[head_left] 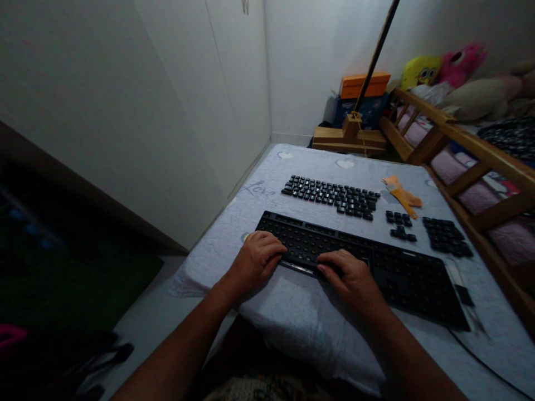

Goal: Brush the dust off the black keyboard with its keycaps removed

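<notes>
A long black keyboard [412,273] lies at a slant on the cloth-covered table, its keycaps off and the rows of key sockets bare. My left hand [258,256] grips its front edge near the left end, fingers bent over the top. Farther right along the same edge, my right hand [350,275] pinches the frame with thumb and fingers. A shiny strip shows on the edge between the hands. Behind the keyboard, loose black keycaps [330,194] are laid out in rows. Smaller groups of keycaps [446,236] sit to the right.
A yellow-handled brush [403,201] rests by an orange cloth [413,199]. Near the keyboard's right end lies a clear object with a dark part [465,296]. A cable [485,356] trails right. A wooden bed rail [480,156] borders the table; a white cabinet [200,111] stands left.
</notes>
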Tool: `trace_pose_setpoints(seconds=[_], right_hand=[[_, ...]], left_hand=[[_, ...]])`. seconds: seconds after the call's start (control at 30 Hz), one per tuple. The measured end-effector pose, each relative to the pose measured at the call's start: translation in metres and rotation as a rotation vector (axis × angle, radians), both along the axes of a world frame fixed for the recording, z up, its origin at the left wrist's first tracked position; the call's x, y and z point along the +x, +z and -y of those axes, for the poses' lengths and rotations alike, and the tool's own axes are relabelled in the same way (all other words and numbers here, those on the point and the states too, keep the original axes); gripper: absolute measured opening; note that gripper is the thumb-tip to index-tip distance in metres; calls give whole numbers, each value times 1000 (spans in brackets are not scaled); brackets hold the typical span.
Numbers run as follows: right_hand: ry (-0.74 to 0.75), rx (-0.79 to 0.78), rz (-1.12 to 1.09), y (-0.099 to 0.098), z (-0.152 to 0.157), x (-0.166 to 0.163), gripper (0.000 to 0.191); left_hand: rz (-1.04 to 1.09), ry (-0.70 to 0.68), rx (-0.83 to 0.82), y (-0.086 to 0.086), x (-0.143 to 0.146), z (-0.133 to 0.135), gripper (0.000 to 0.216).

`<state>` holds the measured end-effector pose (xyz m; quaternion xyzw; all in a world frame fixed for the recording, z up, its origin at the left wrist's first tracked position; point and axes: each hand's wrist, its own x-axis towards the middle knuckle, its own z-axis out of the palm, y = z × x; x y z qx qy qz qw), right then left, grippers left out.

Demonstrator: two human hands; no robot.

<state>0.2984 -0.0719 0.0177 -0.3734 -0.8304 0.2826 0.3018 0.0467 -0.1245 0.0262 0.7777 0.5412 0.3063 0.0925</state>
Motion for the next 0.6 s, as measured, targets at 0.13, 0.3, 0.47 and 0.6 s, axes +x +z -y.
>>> trace_pose_setpoints(seconds=[0.13, 0.3, 0.47, 0.6], right_hand=[[19, 12, 12, -1, -1, 1, 13], [57, 41, 30, 1, 0, 1, 12], [82, 89, 51, 2, 1, -1, 12], [99, 113, 74, 1, 2, 0, 13]], left_hand=[[-27, -10, 38, -2, 4, 2, 16], [-68, -10, 74, -3, 8, 3, 15], [-99, -19, 92, -3, 11, 3, 15], [-103, -51, 98, -5, 13, 4, 16]])
